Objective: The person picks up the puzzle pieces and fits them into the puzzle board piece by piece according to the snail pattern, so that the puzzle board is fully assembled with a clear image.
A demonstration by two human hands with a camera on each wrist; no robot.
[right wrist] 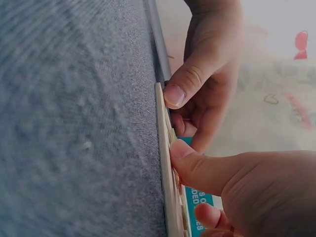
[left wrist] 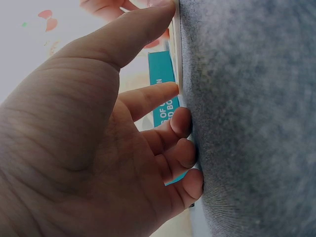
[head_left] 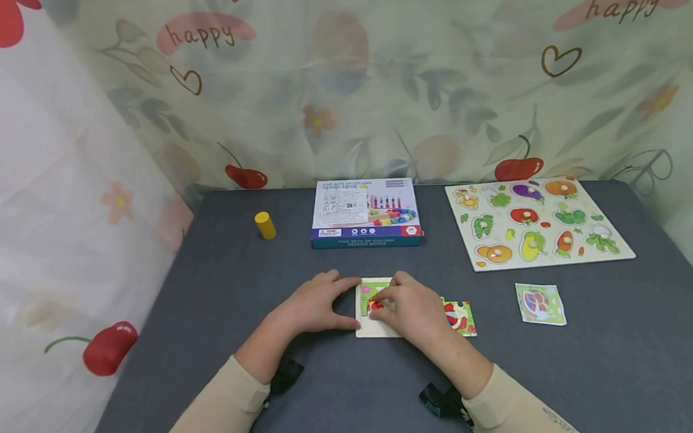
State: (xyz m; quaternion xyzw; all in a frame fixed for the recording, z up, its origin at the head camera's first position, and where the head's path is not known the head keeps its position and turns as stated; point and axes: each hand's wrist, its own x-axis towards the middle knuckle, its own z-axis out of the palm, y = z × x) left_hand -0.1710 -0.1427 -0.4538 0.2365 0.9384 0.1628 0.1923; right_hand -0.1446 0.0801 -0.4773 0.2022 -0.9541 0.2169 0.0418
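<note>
A small square puzzle board (head_left: 379,331) with a pale frame and a green picture lies flat on the table. My left hand (head_left: 317,303) is at its left side, thumb and forefinger apart, their tips touching the edge near the two corners. In the left wrist view the other fingers (left wrist: 186,152) rest on the cloth. Over the board, my right hand (head_left: 411,309) pinches a small red-patterned puzzle piece (head_left: 374,305), largely covered by the fingers. A colourful red and green piece (head_left: 461,318) lies partly behind the right hand.
Behind the board stands a boxed bead set (head_left: 367,214), with a yellow cylinder (head_left: 265,225) to its left. A vegetable puzzle board (head_left: 539,223) lies at the back right. In front of it is a small square picture card (head_left: 541,304). Patterned curtains border the table.
</note>
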